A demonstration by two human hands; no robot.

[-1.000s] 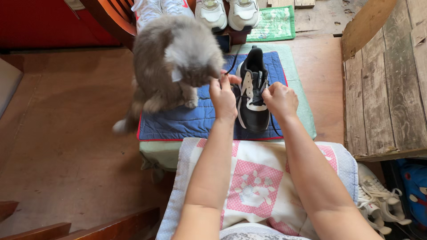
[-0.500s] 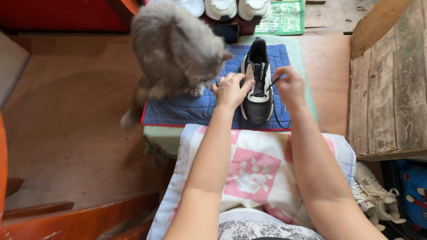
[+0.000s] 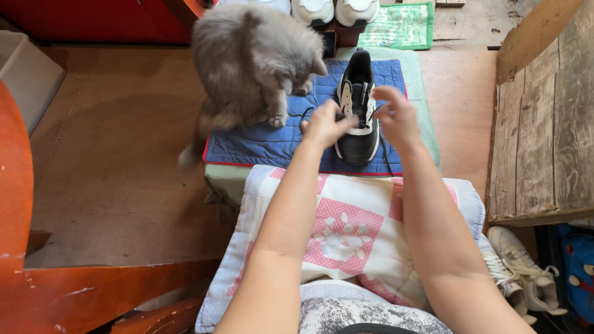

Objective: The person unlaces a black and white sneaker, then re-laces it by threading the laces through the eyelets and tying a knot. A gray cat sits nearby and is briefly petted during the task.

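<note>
A black and white sneaker [image 3: 358, 114] lies on a blue quilted mat [image 3: 260, 145], its long axis running straight away from the person, toe nearest, heel far. The left hand [image 3: 327, 124] pinches a black lace [image 3: 307, 113] at the shoe's left side; the right hand [image 3: 396, 116] pinches the other lace end at the right (fingers curled, the exact grip hard to see). Both hands flank the shoe about equally. A grey cat [image 3: 250, 59] sits just left, on the mat.

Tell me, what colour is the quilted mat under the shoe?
The quilted mat is blue with a red edge, shown in the head view, the only one.
</note>
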